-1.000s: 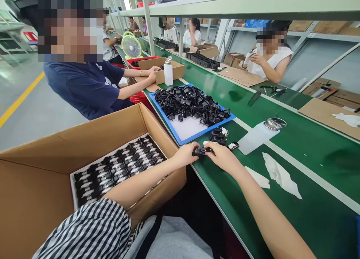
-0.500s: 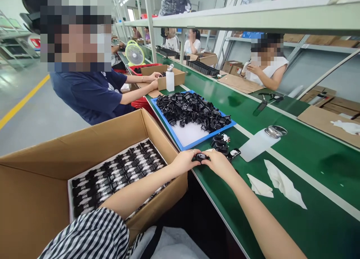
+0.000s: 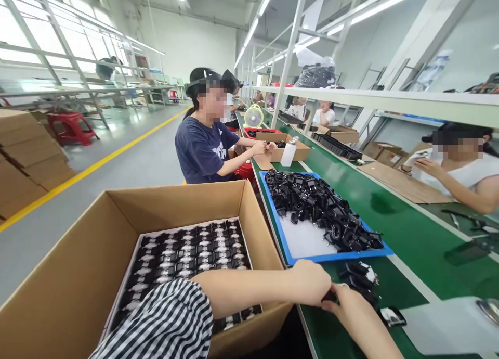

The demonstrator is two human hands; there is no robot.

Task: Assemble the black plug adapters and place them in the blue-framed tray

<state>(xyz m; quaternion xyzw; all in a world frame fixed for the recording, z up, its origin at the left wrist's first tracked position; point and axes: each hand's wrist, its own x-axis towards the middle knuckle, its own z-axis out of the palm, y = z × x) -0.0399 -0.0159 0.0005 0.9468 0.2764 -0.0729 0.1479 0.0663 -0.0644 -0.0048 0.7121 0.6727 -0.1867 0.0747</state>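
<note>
My left hand (image 3: pixel 312 282) and my right hand (image 3: pixel 348 303) meet at the green bench's near edge, fingers closed around a small black power adapter (image 3: pixel 330 296), mostly hidden by them. Just beyond lies a blue-rimmed tray (image 3: pixel 286 242) with a heap of black adapters (image 3: pixel 312 197), some showing metal pins. More black adapters (image 3: pixel 356 278) lie beside my right hand, near a small black-and-white piece (image 3: pixel 392 316). Under my left arm, an open carton (image 3: pixel 175 200) holds rows of black adapters with whitish parts (image 3: pixel 191 247).
A white bottle with a metal top (image 3: pixel 448 325) is at the lower right. Farther up the bench (image 3: pixel 390 218), a co-worker (image 3: pixel 206 140) handles things at another carton (image 3: pixel 302 152) beside a second bottle (image 3: pixel 288 153). Another person (image 3: pixel 463 166) sits across. Stacked cartons (image 3: pixel 31 161) stand left.
The view has swung left and up, so the bench and tray appear farther right and lower. Both hands stay together around the small black adapter.
</note>
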